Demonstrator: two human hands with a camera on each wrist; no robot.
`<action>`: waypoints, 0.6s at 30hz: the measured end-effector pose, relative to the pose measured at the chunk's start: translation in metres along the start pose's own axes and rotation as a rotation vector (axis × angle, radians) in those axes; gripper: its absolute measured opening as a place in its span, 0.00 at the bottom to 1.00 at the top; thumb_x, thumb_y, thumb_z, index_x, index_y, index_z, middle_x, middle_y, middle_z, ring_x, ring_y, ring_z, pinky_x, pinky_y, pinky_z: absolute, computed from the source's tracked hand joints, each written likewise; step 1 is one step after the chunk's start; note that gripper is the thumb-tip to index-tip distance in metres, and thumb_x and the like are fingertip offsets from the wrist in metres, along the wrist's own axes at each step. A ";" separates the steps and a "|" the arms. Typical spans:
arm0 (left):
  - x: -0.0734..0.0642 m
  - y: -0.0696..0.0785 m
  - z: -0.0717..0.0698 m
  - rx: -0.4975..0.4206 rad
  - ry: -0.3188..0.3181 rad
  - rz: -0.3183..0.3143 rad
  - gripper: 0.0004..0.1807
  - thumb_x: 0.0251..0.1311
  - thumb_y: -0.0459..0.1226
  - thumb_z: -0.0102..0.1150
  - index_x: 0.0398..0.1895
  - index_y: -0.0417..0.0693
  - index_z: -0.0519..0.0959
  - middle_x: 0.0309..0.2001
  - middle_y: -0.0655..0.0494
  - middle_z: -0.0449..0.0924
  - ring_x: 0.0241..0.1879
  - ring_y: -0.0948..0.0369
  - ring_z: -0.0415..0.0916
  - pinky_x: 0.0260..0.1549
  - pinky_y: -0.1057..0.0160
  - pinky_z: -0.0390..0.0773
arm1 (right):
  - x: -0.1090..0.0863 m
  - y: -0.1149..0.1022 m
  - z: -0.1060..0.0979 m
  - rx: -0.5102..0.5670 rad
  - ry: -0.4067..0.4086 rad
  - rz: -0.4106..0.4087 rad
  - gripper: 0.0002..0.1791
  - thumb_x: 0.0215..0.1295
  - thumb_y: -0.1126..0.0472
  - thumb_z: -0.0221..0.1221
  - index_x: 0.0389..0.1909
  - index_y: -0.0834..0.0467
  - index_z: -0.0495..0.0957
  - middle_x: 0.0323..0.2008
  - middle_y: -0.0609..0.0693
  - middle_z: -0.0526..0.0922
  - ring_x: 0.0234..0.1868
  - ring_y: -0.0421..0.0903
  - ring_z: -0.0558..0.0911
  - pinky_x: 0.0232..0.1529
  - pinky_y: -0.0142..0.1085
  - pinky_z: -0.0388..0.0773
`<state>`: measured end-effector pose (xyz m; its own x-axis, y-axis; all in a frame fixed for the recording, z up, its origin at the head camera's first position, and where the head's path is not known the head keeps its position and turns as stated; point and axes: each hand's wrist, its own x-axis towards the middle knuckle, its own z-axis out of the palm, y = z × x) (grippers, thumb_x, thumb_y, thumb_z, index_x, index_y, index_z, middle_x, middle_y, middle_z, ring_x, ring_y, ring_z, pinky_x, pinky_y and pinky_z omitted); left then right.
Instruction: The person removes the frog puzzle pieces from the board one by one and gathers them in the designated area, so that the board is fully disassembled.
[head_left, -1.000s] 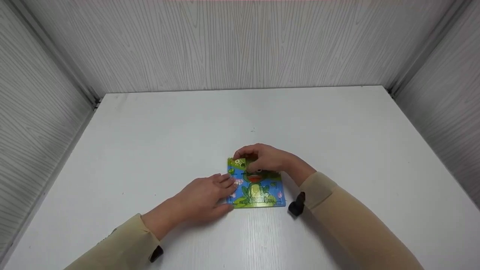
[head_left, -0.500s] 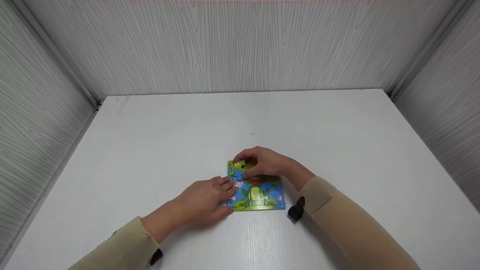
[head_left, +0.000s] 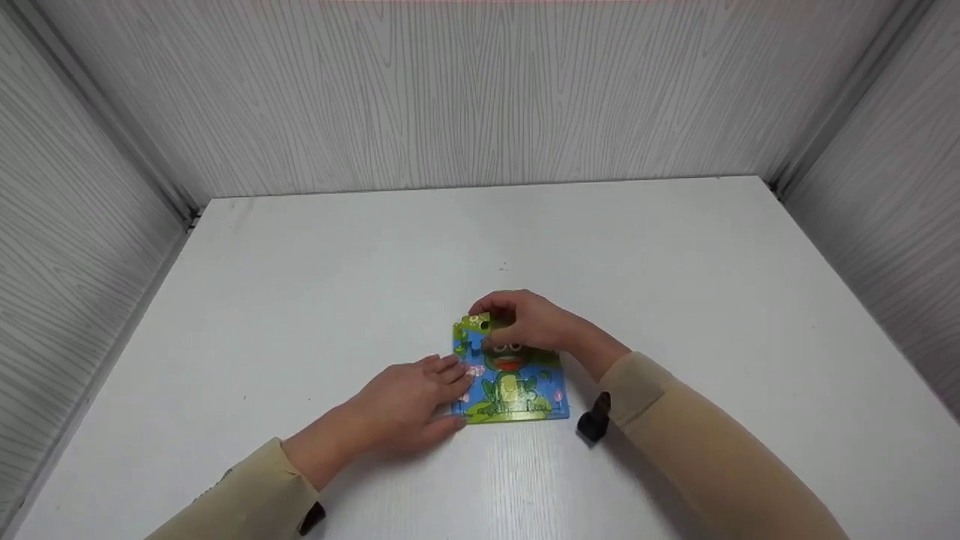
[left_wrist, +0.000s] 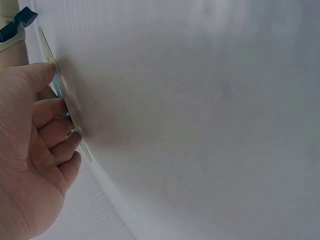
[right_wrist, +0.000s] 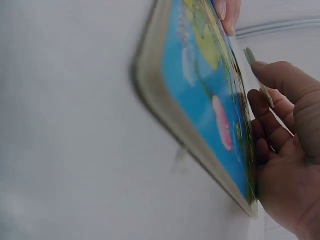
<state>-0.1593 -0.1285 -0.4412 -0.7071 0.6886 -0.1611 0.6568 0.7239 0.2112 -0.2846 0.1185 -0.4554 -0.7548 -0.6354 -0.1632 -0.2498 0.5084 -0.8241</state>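
A square frog jigsaw puzzle [head_left: 544, 386] lies flat on the white table, its picture blue and green. My left hand [head_left: 405, 405] rests along its left side, fingers on the puzzle and thumb at the lower left corner. With thumb and fingers my right hand [head_left: 536, 322] pinches a puzzle piece [head_left: 473, 334] over the upper left corner. That piece, blue and green, stands a little off the board. In the right wrist view the piece [right_wrist: 250, 56] shows edge-on between thumb and fingers, apart from the puzzle [right_wrist: 200, 100]. The palm hides the puzzle's upper right part.
The white tabletop [head_left: 337, 262] spreads around the puzzle. A grey wood-grain panel [head_left: 480, 90] stands at the back, with similar side panels [head_left: 75, 225] left and right. A black object [head_left: 594, 420] sits at the right cuff.
The right thumb has slid left onto the upper left piece, and that piece has come up from the board and shifted slightly. The left hand has stayed on the puzzle's left side.
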 end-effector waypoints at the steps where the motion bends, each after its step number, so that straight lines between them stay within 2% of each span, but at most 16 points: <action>1: -0.001 0.000 0.000 -0.002 0.004 0.000 0.35 0.77 0.55 0.53 0.79 0.47 0.69 0.78 0.51 0.66 0.79 0.52 0.61 0.75 0.49 0.64 | 0.000 0.000 -0.001 0.018 0.008 -0.007 0.24 0.66 0.54 0.73 0.63 0.45 0.82 0.54 0.45 0.83 0.53 0.47 0.78 0.59 0.40 0.79; 5: -0.004 -0.001 0.001 -0.008 0.016 -0.001 0.34 0.77 0.54 0.54 0.78 0.46 0.71 0.78 0.50 0.67 0.78 0.51 0.63 0.73 0.47 0.68 | -0.001 -0.004 -0.008 0.032 0.038 -0.043 0.25 0.67 0.55 0.71 0.64 0.45 0.82 0.54 0.48 0.81 0.53 0.48 0.76 0.57 0.41 0.78; 12: -0.006 -0.003 0.002 -0.007 0.025 0.001 0.33 0.77 0.53 0.54 0.78 0.46 0.72 0.77 0.49 0.68 0.78 0.51 0.63 0.73 0.47 0.68 | -0.009 -0.012 -0.040 -0.049 0.105 -0.141 0.26 0.70 0.58 0.69 0.68 0.50 0.80 0.62 0.44 0.82 0.62 0.53 0.75 0.66 0.50 0.73; 18: -0.003 -0.003 0.002 -0.002 0.023 0.000 0.34 0.77 0.53 0.53 0.78 0.46 0.71 0.78 0.50 0.68 0.78 0.51 0.63 0.73 0.47 0.67 | -0.022 0.005 -0.071 -0.075 0.150 -0.102 0.26 0.71 0.58 0.69 0.69 0.51 0.79 0.63 0.46 0.82 0.65 0.58 0.74 0.68 0.55 0.71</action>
<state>-0.1587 -0.1324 -0.4435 -0.7132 0.6870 -0.1391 0.6560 0.7241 0.2128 -0.3123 0.1763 -0.4174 -0.8038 -0.5948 0.0069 -0.3701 0.4910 -0.7886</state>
